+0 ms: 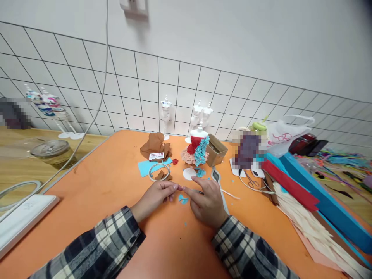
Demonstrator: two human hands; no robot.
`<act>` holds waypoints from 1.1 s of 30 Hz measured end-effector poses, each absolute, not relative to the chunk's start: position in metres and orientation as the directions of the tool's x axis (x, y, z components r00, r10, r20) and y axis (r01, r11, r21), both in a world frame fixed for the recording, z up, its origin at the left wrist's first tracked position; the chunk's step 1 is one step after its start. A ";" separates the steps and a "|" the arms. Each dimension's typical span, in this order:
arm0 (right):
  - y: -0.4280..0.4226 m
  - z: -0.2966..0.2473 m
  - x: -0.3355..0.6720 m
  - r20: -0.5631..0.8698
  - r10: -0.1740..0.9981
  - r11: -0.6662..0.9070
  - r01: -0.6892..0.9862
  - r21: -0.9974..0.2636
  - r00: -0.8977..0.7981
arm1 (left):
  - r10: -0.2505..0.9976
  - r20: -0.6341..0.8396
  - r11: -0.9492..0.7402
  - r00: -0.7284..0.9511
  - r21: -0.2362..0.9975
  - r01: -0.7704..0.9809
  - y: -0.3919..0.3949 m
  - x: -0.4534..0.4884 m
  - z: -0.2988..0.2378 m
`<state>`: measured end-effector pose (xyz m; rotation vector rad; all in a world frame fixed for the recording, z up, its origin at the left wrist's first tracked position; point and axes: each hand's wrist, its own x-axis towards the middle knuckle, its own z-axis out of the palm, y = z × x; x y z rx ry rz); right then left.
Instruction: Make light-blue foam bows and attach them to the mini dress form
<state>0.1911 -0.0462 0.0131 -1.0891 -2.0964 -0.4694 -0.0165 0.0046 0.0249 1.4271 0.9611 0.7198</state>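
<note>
Paper scrap [183, 199], crumpled turquoise, by left hand [154, 197] and right hand [207, 201]; grip unclear.

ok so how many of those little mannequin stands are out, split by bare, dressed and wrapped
bare white mannequin stands: 3
mannequin stand dressed in red and teal paper: 1
colourfully wrapped stands at far left: 2
total: 6

Two hands [154, 195]; three bare mannequins [166, 112]; one cardboard box [217, 152]; one tape ring [159, 171].
</note>
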 end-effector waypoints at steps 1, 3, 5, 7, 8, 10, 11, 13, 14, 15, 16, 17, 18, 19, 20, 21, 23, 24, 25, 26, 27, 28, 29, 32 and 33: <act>-0.046 0.015 0.192 0.729 0.551 0.585 0.811 0.010 -0.406 | 0.881 -0.108 0.050 0.461 0.989 0.137 0.004 -0.016 0.024; -0.044 0.017 0.194 0.712 0.548 0.602 0.798 0.029 -0.439 | 0.885 -0.094 0.040 0.456 0.991 0.128 0.004 -0.015 0.024; -0.043 0.018 0.197 0.690 0.554 0.618 0.785 0.034 -0.466 | 0.888 -0.082 0.029 0.452 0.992 0.121 0.003 -0.013 0.024; -0.042 0.018 0.200 0.676 0.555 0.634 0.773 0.033 -0.484 | 0.883 -0.085 0.033 0.461 0.992 0.119 0.002 -0.010 0.023; -0.042 0.017 0.201 0.672 0.556 0.640 0.768 0.029 -0.489 | 0.881 -0.088 0.035 0.466 0.992 0.122 0.002 -0.009 0.022; -0.042 0.017 0.202 0.661 0.561 0.652 0.758 0.018 -0.499 | 0.878 -0.092 0.032 0.470 0.990 0.134 0.003 -0.008 0.019; -0.042 0.017 0.202 0.654 0.565 0.657 0.754 0.011 -0.502 | 0.880 -0.093 0.031 0.465 0.990 0.139 0.003 -0.008 0.018; -0.042 0.017 0.202 0.640 0.579 0.666 0.746 -0.013 -0.505 | 0.887 -0.092 0.027 0.452 0.989 0.146 0.003 -0.009 0.017; -0.043 0.017 0.201 0.635 0.589 0.667 0.744 -0.033 -0.500 | 0.890 -0.087 0.022 0.447 0.989 0.148 0.003 -0.009 0.016; -0.043 0.017 0.201 0.632 0.601 0.665 0.744 -0.058 -0.488 | 0.893 -0.078 0.013 0.443 0.989 0.148 0.003 -0.009 0.016; -0.043 0.017 0.200 0.630 0.616 0.661 0.746 -0.087 -0.473 | 0.897 -0.065 0.001 0.437 0.989 0.146 0.002 -0.010 0.017; -0.043 0.017 0.200 0.628 0.630 0.655 0.747 -0.115 -0.457 | 0.901 -0.050 -0.013 0.430 0.990 0.141 0.002 -0.010 0.017; -0.043 0.017 0.199 0.625 0.642 0.651 0.746 -0.139 -0.444 | 0.906 -0.032 -0.027 0.422 0.990 0.135 0.002 -0.010 0.018; -0.043 0.016 0.199 0.622 0.652 0.648 0.744 -0.160 -0.434 | 0.911 -0.015 -0.042 0.413 0.991 0.130 0.001 -0.010 0.019; -0.043 0.016 0.198 0.619 0.658 0.648 0.741 -0.176 -0.428 | 0.915 0.001 -0.057 0.404 0.990 0.127 0.001 -0.010 0.020; -0.043 0.015 0.197 0.618 0.661 0.650 0.736 -0.189 -0.425 | 0.918 0.013 -0.069 0.397 0.990 0.127 0.000 -0.010 0.021; -0.043 0.013 0.196 0.619 0.667 0.655 0.722 -0.222 -0.415 | 0.923 0.024 -0.081 0.385 0.988 0.134 -0.001 -0.009 0.023; -0.042 0.013 0.195 0.620 0.673 0.656 0.713 -0.247 -0.404 | 0.926 0.024 -0.082 0.378 0.987 0.137 -0.001 -0.009 0.024; -0.042 0.012 0.194 0.621 0.680 0.657 0.700 -0.278 -0.391 | 0.929 0.022 -0.080 0.370 0.987 0.140 -0.001 -0.008 0.024; -0.042 0.011 0.193 0.620 0.689 0.658 0.684 -0.316 -0.376 | 0.932 0.020 -0.077 0.363 0.987 0.143 -0.001 -0.008 0.025; -0.041 0.009 0.192 0.618 0.700 0.657 0.662 -0.361 -0.358 | 0.934 0.019 -0.076 0.358 0.986 0.145 -0.002 -0.008 0.025; -0.040 0.007 0.192 0.613 0.714 0.653 0.637 -0.410 -0.337 | 0.935 0.019 -0.075 0.355 0.986 0.146 -0.002 -0.007 0.025; -0.039 0.005 0.191 0.604 0.731 0.645 0.608 -0.462 -0.317 | 0.935 0.019 -0.074 0.354 0.987 0.144 -0.002 -0.007 0.024; -0.037 -0.001 0.190 0.569 0.781 0.611 0.506 -0.609 -0.258 | 0.934 0.022 -0.074 0.358 0.988 0.133 -0.002 -0.007 0.022; -0.036 -0.003 0.189 0.554 0.796 0.596 0.472 -0.649 -0.244 | 0.933 0.023 -0.074 0.359 0.989 0.129 -0.002 -0.007 0.021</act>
